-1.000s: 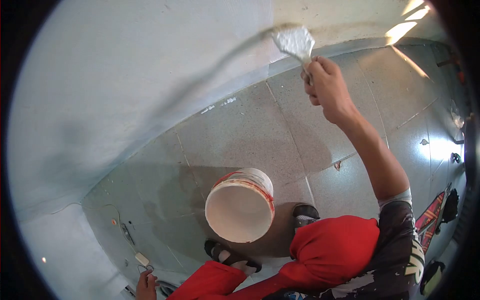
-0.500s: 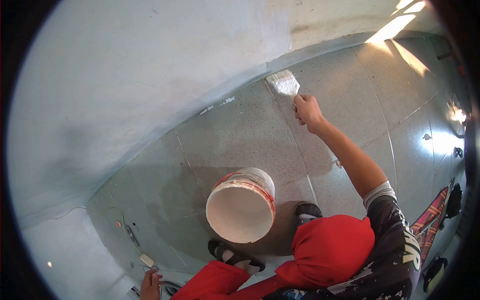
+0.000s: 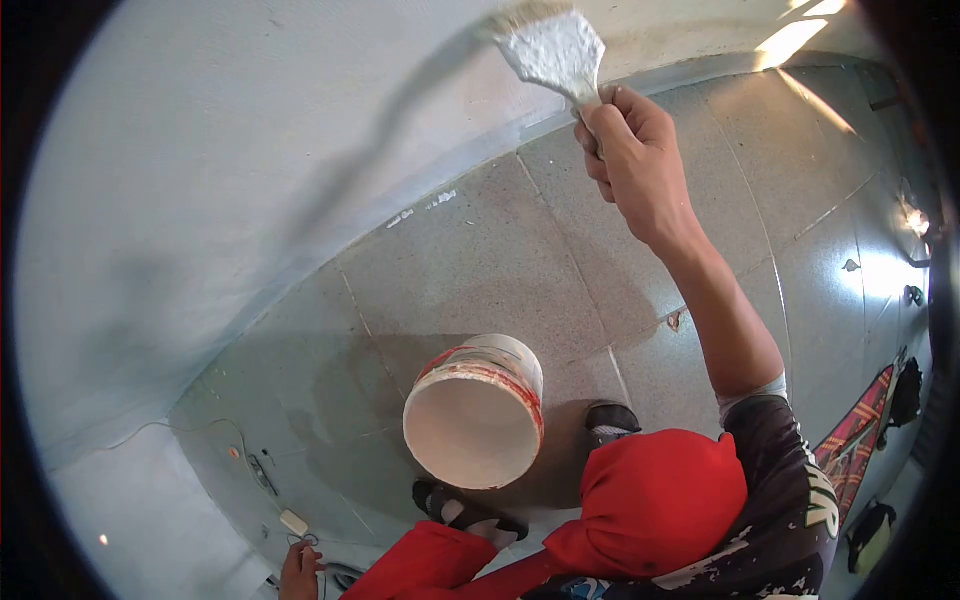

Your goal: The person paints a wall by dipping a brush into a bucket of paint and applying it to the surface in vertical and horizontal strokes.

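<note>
A wide paintbrush (image 3: pixel 552 52), its head coated in white paint, is gripped by the handle in my right hand (image 3: pixel 640 165). The brush is raised in front of the pale wall (image 3: pixel 250 130), bristles toward the wall, and a long shadow falls beside it. Below, between my feet, a white paint bucket (image 3: pixel 472 432) with red-smeared sides stands on the floor; its mouth faces me. My left hand (image 3: pixel 300 572) is low at the bottom left beyond my red-clad knee, fingers loosely bent and a little apart. Thin cords pass close to its fingertips, and part of the hand is cut off by the frame.
Grey tiles (image 3: pixel 520 260) cover the floor, with white paint spots (image 3: pixel 440 200) along the wall's base. A power strip (image 3: pixel 294 521) and its cable lie at the lower left. At the right are a plaid cloth item (image 3: pixel 858 430) and a bright light (image 3: pixel 914 222).
My right hand has lifted the brush from the floor edge by the wall, up and toward the camera. My left hand and the bucket stay nearly where they were.
</note>
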Tool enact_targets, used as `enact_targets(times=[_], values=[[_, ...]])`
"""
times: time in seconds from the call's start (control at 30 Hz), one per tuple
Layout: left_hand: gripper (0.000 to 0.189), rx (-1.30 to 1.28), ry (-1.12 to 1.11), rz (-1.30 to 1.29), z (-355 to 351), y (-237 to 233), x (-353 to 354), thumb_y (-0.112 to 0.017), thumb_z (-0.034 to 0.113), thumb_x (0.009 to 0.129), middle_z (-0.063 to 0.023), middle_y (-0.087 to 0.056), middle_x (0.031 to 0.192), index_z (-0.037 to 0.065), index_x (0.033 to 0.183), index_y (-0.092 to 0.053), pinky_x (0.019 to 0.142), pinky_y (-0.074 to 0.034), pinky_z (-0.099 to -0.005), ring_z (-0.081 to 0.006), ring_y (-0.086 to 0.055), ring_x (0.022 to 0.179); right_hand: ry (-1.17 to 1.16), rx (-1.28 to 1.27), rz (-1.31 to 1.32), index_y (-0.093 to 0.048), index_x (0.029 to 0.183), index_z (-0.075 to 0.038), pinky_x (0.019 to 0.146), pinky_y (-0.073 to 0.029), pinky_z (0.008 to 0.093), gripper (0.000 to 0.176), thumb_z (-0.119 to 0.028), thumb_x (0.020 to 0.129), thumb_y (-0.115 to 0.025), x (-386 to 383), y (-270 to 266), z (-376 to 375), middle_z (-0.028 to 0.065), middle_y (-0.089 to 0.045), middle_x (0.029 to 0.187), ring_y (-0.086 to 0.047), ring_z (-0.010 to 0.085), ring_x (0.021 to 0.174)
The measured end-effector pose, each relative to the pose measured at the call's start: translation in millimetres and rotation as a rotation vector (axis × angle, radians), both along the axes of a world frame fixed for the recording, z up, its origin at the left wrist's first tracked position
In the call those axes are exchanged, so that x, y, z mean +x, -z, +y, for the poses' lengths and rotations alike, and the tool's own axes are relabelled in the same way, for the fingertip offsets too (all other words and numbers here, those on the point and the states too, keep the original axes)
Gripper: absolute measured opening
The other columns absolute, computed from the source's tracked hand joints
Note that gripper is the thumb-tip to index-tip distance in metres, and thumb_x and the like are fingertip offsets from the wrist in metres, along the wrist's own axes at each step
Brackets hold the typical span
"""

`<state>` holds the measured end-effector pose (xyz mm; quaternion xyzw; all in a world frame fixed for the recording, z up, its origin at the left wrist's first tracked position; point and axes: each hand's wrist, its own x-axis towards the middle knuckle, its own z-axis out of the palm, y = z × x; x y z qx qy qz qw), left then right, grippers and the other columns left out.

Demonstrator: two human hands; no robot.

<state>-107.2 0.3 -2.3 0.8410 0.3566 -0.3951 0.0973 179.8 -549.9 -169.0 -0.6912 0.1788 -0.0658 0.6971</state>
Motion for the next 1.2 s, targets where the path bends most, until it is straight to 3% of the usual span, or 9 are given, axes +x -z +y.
enact_targets(times=[0.1,0.17,0.23,0.37,0.6,0.83,0.93,1.0,1.2], values=[[0.053,-0.001,0.008,-0.002,-7.3,-2.2,8.0,-0.042,0.046,0.103,-0.0144,-0.063,0.121,0.006,0.137,-0.050,0.088,-0.046,-0.0375,-0.0258,-0.063,0.101,0.041,-0.036,-0.173,-0.058,0.083,0.000,0.052,-0.040,0.0268,0.022,-0.018,0.093,-0.051,6.0,10.7,4.1,0.0009,-0.052,0.065,-0.047,0.0061,0.058],[0.051,-0.040,-0.003,-0.047,-11.4,-2.9,9.6,-0.042,0.044,0.104,-0.0143,-0.063,0.120,0.006,0.136,-0.051,0.087,-0.047,-0.0366,-0.0257,-0.063,0.101,0.048,0.068,-0.114,-0.057,0.082,0.001,0.054,-0.041,0.0288,0.023,-0.018,0.092,-0.051,22.3,60.1,7.7,0.0012,-0.052,0.065,-0.046,0.0070,0.060],[0.051,-0.027,-0.007,-0.040,-18.4,-5.8,11.0,-0.042,0.043,0.104,-0.0144,-0.063,0.120,0.005,0.137,-0.051,0.087,-0.047,-0.0370,-0.0262,-0.063,0.101,0.032,-0.193,-0.149,-0.055,0.086,-0.003,0.041,-0.035,0.0250,0.021,-0.020,0.096,-0.049,31.6,140.5,3.1,0.0004,-0.053,0.068,-0.046,0.0075,0.052],[0.051,-0.036,-0.018,-0.033,-1.8,-2.4,-3.2,-0.043,0.043,0.104,-0.0158,-0.063,0.121,0.004,0.137,-0.050,0.088,-0.048,-0.0381,-0.0275,-0.063,0.100,-0.009,-0.014,0.267,-0.055,0.081,-0.004,0.042,-0.037,0.0275,0.023,-0.023,0.094,-0.051,-2.2,175.4,6.2,0.0015,-0.052,0.067,-0.047,0.0093,0.052],[0.054,-0.019,-0.004,-0.029,0.6,-4.3,-14.2,-0.042,0.045,0.104,-0.0190,-0.063,0.121,0.003,0.137,-0.050,0.089,-0.048,-0.0388,-0.0273,-0.064,0.102,-0.037,0.060,0.517,-0.056,0.077,-0.004,0.043,-0.037,0.0302,0.024,-0.022,0.091,-0.050,-7.5,168.4,11.1,0.0033,-0.053,0.067,-0.048,0.0129,0.053],[0.054,-0.006,-0.003,-0.031,-3.0,-8.3,-18.6,-0.042,0.045,0.104,-0.0193,-0.062,0.124,0.005,0.139,-0.048,0.091,-0.047,-0.0399,-0.0291,-0.063,0.107,0.007,0.029,0.502,-0.056,0.074,0.000,0.042,-0.038,0.0323,0.030,-0.023,0.093,-0.052,18.7,160.2,13.8,0.0063,-0.053,0.061,-0.047,0.0143,0.047],[0.055,-0.010,-0.042,-0.034,8.0,-4.4,-26.1,-0.042,0.045,0.104,-0.0195,-0.062,0.124,0.004,0.140,-0.047,0.092,-0.047,-0.0399,-0.0293,-0.063,0.109,0.045,0.070,0.298,-0.057,0.076,0.000,0.041,-0.037,0.0311,0.029,-0.023,0.093,-0.052,10.7,139.2,6.6,0.0052,-0.054,0.063,-0.047,0.0131,0.048],[0.055,-0.013,-0.074,-0.036,10.1,-3.9,-25.9,-0.042,0.044,0.104,-0.0197,-0.062,0.124,0.003,0.140,-0.046,0.092,-0.047,-0.0397,-0.0291,-0.063,0.109,0.015,0.181,0.202,-0.055,0.086,-0.004,0.043,-0.033,0.0242,0.019,-0.020,0.095,-0.049,-10.7,128.3,6.3,-0.0008,-0.049,0.071,-0.042,0.0062,0.053],[0.054,-0.006,-0.002,-0.039,12.5,-4.1,-27.9,-0.041,0.043,0.104,-0.0194,-0.062,0.124,0.004,0.141,-0.046,0.091,-0.047,-0.0391,-0.0285,-0.064,0.107,0.023,0.075,0.441,-0.058,0.082,-0.001,0.040,-0.035,0.0274,0.023,-0.020,0.093,-0.051,-4.9,157.1,0.0,0.0017,-0.053,0.067,-0.048,0.0097,0.051]])
